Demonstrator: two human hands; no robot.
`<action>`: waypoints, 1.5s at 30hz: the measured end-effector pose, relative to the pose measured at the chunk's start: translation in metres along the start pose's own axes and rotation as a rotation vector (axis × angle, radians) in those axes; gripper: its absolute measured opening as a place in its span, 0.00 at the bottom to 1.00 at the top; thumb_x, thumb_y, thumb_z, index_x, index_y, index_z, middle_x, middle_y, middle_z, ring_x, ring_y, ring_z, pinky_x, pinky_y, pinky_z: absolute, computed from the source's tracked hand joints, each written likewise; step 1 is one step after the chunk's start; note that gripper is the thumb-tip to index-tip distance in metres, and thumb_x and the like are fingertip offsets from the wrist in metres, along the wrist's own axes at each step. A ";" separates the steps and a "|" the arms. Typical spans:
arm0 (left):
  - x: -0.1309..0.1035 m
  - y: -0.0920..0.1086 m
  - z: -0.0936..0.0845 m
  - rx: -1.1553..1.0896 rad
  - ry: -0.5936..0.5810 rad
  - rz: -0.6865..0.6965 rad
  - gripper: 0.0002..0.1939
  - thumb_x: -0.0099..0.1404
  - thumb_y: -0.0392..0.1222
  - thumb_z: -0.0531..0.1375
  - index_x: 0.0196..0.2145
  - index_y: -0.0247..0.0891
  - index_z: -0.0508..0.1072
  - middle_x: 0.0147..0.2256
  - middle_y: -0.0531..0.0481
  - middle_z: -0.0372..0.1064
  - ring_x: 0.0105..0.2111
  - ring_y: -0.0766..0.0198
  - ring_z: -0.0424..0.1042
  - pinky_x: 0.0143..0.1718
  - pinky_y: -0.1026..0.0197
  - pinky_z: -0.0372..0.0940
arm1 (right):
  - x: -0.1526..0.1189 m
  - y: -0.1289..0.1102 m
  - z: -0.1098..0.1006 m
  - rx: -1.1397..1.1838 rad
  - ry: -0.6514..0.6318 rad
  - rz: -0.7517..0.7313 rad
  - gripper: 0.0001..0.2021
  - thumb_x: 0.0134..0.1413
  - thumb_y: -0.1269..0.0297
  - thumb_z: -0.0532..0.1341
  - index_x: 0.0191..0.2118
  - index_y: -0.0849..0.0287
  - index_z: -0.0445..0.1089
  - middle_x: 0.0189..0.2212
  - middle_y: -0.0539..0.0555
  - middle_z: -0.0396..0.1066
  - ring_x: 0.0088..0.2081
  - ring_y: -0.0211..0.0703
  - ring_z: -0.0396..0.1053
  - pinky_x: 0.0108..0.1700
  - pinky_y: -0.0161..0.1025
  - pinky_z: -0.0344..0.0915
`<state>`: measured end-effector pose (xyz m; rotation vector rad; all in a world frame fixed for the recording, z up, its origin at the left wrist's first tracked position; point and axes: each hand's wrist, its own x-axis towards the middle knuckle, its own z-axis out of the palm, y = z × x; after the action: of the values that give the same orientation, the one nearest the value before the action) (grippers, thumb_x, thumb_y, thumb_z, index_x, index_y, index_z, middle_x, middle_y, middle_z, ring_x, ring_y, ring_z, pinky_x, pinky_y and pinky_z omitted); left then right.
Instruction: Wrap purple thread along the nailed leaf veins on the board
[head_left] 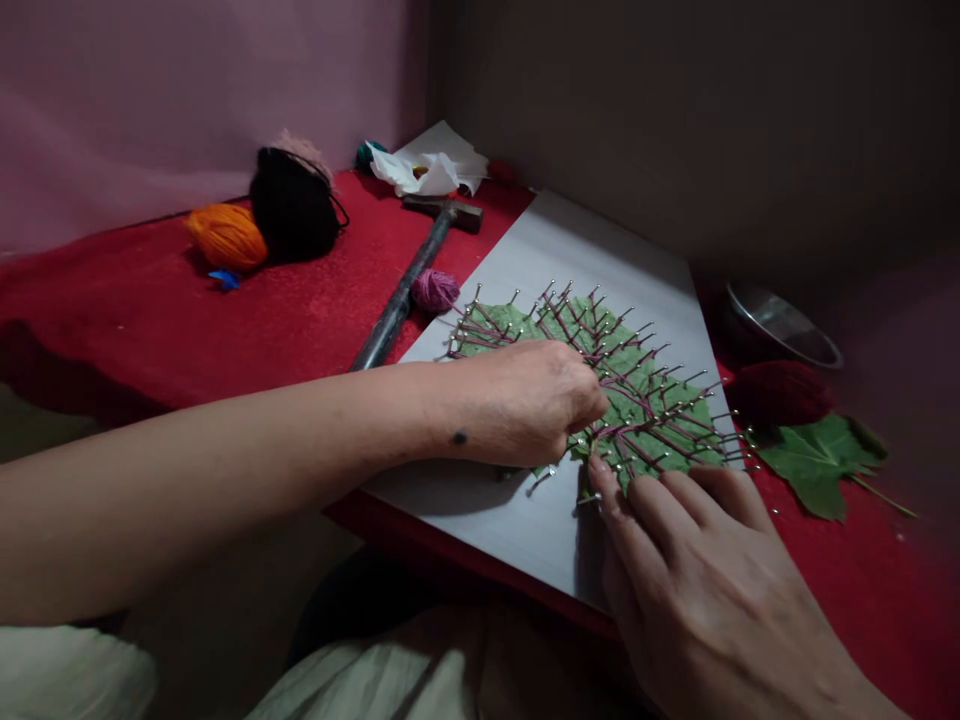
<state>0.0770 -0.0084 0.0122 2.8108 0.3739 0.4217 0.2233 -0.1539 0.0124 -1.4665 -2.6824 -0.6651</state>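
Though yarn (634, 396) laces most visible nails (663, 348) on the leaf (640, 368), two near-side ones look bare; board (480, 520) overlies tabletop's (285, 330) near edge; left hand (525, 395) closed, contents unseen; right hand (712, 570) half-open, fingertip (598, 466) by leaf's base.

Dim, uneven light; the dark wall (675, 120) sinks into shadow, and the right edge looks blurred.
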 end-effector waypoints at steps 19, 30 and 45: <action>-0.003 -0.003 0.003 -0.027 0.053 0.040 0.10 0.57 0.27 0.56 0.21 0.36 0.68 0.22 0.51 0.68 0.27 0.66 0.66 0.44 0.61 0.63 | -0.009 -0.010 0.014 0.130 0.118 0.165 0.17 0.56 0.74 0.55 0.52 0.71 0.68 0.28 0.55 0.65 0.33 0.44 0.59 0.41 0.49 0.56; -0.001 -0.001 -0.001 -0.011 -0.031 -0.008 0.10 0.58 0.27 0.56 0.22 0.36 0.68 0.24 0.50 0.68 0.30 0.64 0.66 0.41 0.61 0.62 | -0.008 0.017 -0.007 0.276 0.185 0.216 0.10 0.56 0.71 0.59 0.44 0.62 0.70 0.32 0.56 0.61 0.35 0.45 0.59 0.40 0.48 0.54; -0.001 0.000 -0.002 -0.039 -0.020 -0.019 0.10 0.56 0.26 0.57 0.21 0.36 0.68 0.22 0.51 0.67 0.28 0.66 0.65 0.37 0.63 0.61 | 0.004 0.083 0.001 0.479 -0.061 -0.081 0.13 0.58 0.60 0.62 0.49 0.46 0.73 0.36 0.52 0.60 0.40 0.44 0.58 0.42 0.46 0.55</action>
<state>0.0755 -0.0085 0.0135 2.7697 0.3836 0.3926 0.2881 -0.1113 0.0418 -1.2698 -2.6904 0.0328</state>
